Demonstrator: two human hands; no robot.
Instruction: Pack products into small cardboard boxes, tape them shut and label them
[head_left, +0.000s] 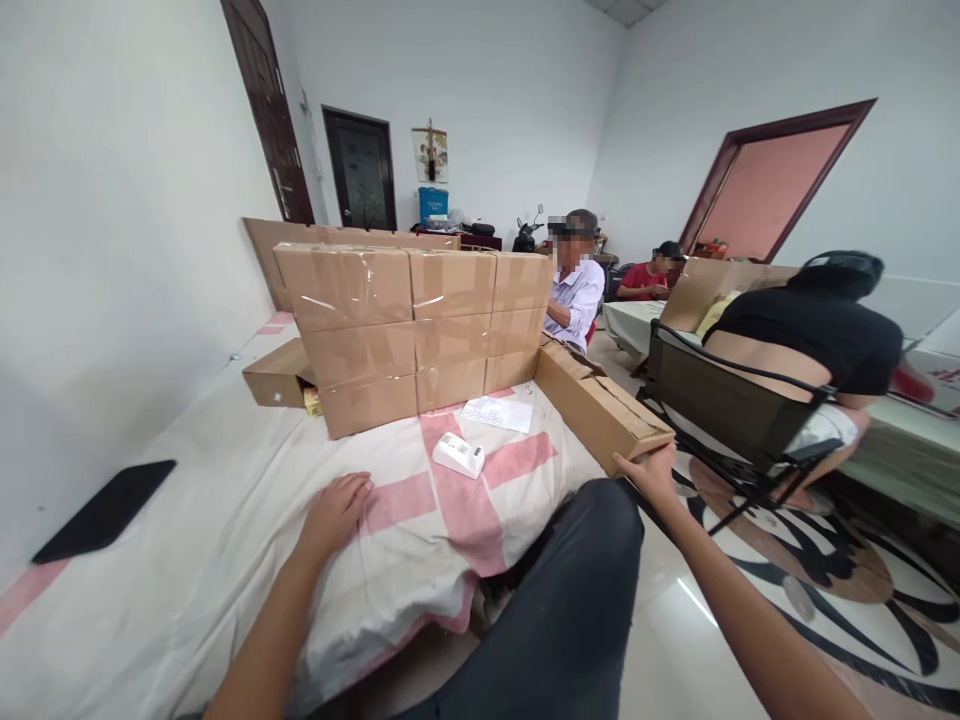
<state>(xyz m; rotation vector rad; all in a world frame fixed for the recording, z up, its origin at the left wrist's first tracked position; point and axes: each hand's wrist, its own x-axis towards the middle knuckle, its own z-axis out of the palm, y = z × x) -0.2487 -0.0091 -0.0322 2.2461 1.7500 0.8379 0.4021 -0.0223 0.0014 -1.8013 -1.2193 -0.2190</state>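
My left hand lies on the cloth-covered table, palm down, with nothing in it. At the right table edge, my right hand grips the near end of a long cardboard box. A white device rests on the cloth between my hands. Behind it lies a printed paper sheet. A wall of taped cardboard boxes stands across the table, stacked in three rows.
An open carton sits left of the stack, and a black flat pad lies at the far left. One person sits behind the stack; another sits in a chair at right. Someone in red is farther back.
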